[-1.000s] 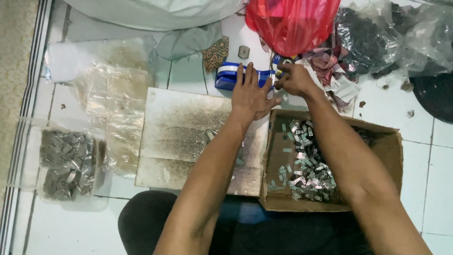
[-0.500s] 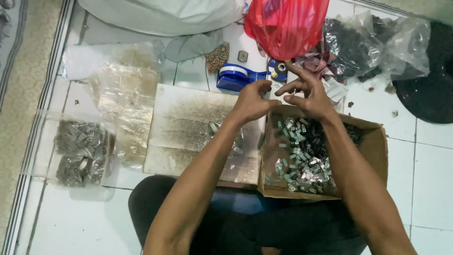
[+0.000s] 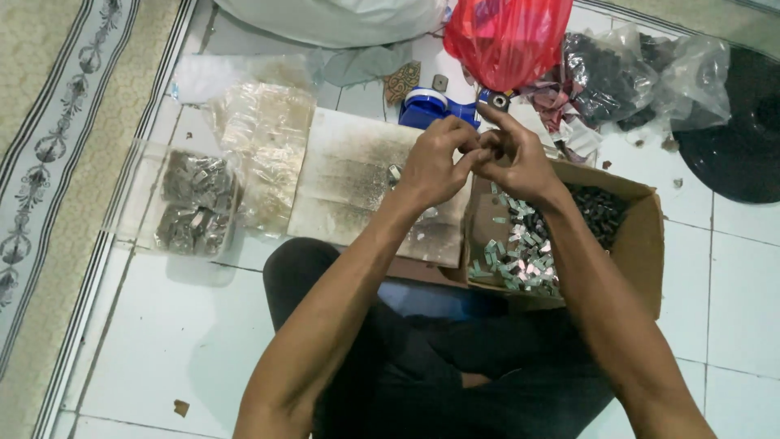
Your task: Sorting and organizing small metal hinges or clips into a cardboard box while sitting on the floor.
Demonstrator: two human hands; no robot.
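Above cardboard box (image 3: 642,236) of metal clips (image 3: 520,260), left hand (image 3: 431,167), right hand (image 3: 520,162) fingertips touching, grip contents hidden

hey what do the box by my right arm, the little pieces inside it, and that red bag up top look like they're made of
The box looks like plain brown corrugated cardboard: matte, with bent flaps. The small pieces inside seem to be metal, silvery and glinting, though some could be foil-wrapped; too small to be sure. The red bag looks like thin plastic film: glossy, translucent and crinkled.
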